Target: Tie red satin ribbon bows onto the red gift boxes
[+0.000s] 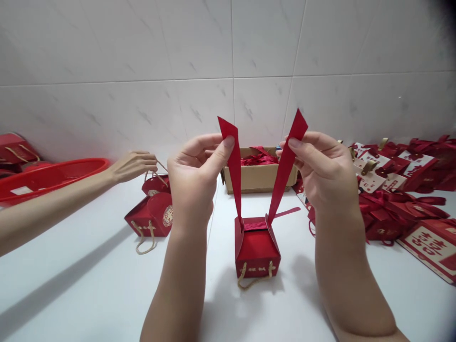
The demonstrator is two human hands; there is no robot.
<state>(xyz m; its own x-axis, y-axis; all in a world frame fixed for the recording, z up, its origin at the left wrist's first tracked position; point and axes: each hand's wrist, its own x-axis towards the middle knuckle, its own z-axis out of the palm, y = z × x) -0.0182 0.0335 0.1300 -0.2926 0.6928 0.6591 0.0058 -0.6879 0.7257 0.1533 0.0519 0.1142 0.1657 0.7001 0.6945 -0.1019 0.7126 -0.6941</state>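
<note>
A small red gift box (258, 244) with gold lettering stands on the white table before me. A gold cord handle (254, 286) hangs down its front. From slots in its top, the two ends of a red ribbon (282, 183) rise in a V. My left hand (199, 171) pinches the left end near its slanted tip, between thumb and fingers. On the other end, my right hand (320, 161) has the same kind of pinch. Both hands are raised above the box, and the ribbon looks drawn fairly straight.
At left, another person's hand (135, 166) holds the cord of a second red box (151, 213). Beyond it lies a red basin (78, 168). A cardboard box (258, 179) with red ribbons stands by the tiled wall. Several red boxes (388, 218) crowd the right side.
</note>
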